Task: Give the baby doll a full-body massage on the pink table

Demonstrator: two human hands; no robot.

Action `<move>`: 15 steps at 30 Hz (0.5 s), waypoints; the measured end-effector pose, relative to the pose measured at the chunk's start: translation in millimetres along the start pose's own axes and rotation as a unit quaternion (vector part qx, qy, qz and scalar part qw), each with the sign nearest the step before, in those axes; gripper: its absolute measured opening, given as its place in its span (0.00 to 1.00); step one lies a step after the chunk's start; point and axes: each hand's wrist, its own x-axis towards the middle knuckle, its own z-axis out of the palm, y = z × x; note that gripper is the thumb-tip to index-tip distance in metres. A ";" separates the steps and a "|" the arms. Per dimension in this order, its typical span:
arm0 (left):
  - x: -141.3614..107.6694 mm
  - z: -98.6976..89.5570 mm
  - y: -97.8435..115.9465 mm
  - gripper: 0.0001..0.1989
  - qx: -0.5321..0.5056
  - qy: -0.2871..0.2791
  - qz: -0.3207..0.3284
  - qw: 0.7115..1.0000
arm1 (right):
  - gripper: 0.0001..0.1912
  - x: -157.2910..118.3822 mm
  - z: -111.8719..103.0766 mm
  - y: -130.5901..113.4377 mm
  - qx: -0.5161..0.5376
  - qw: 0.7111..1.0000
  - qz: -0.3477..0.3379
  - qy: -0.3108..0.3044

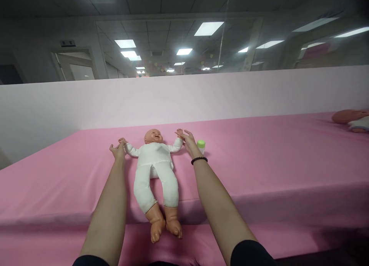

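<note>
Nearest me, the doll's feet [157,227] reach over the near edge of the pink table [259,158], toes toward me. From there the doll [155,154] lies face up, its long axis nearly square to that edge, its head [152,136] pointing to the far edge and leaning slightly left. Its arms spread sideways to my hands. The fingers of my left hand [118,150] are clamped on its right hand, one finger standing off; those of my right hand [188,141] are clamped on its left, the index raised apart. A bracelet [199,160] rings my right wrist, and the green-capped jar [201,143] stands just beyond. Pink surface stretches widely rightward from the jar to a second doll [347,116] near the far edge; leftward, a narrower stretch meets the slanting left edge. The white wall [184,100] bounds the far edge, with glass [245,58] above.
</note>
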 end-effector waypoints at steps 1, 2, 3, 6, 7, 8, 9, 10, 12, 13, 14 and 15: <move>0.1 0.5 2.6 0.43 -0.038 0.009 -0.026 0.999 | 0.31 -1.4 -0.2 -3.5 0.028 0.999 -0.004 -0.038; -0.2 0.7 5.1 0.40 -0.070 0.005 -0.045 0.997 | 0.27 -3.0 -0.3 -7.1 0.044 0.996 -0.012 -0.081; -0.8 0.5 7.5 0.35 -0.093 -0.007 -0.057 0.994 | 0.23 -4.9 -0.4 -10.8 0.052 0.991 -0.017 -0.120; -3.5 -1.5 13.5 0.21 -0.135 -0.069 -0.062 0.987 | 0.13 -11.6 -1.1 -21.9 0.050 0.979 -0.018 -0.198; -4.6 -2.3 15.1 0.20 -0.144 -0.089 -0.061 0.984 | 0.12 -13.9 -1.5 -25.1 0.046 0.975 -0.015 -0.217; -5.8 -3.1 16.6 0.19 -0.148 -0.108 -0.057 0.981 | 0.12 -16.0 -2.1 -27.7 0.040 0.971 -0.011 -0.234; -7.1 -3.6 17.9 0.20 -0.148 -0.125 -0.048 0.980 | 0.13 -17.8 -2.6 -29.6 0.034 0.969 -0.007 -0.246; -8.5 -3.8 19.0 0.21 -0.146 -0.141 -0.037 0.978 | 0.15 -19.0 -3.1 -30.7 0.031 0.967 -0.006 -0.254; -11.2 -3.1 20.3 0.24 -0.149 -0.151 -0.014 0.977 | 0.19 -19.7 -3.5 -30.4 0.031 0.966 -0.017 -0.257; -12.4 -2.3 20.7 0.26 -0.153 -0.150 -0.002 0.977 | 0.20 -19.0 -3.3 -29.2 0.035 0.966 -0.029 -0.255; -13.3 -1.4 20.8 0.27 -0.158 -0.146 0.010 0.977 | 0.21 -17.7 -2.9 -27.4 0.040 0.966 -0.042 -0.250; -13.9 -0.3 20.8 0.28 -0.166 -0.140 0.023 0.976 | 0.21 -15.8 -2.2 -25.3 0.045 0.967 -0.056 -0.244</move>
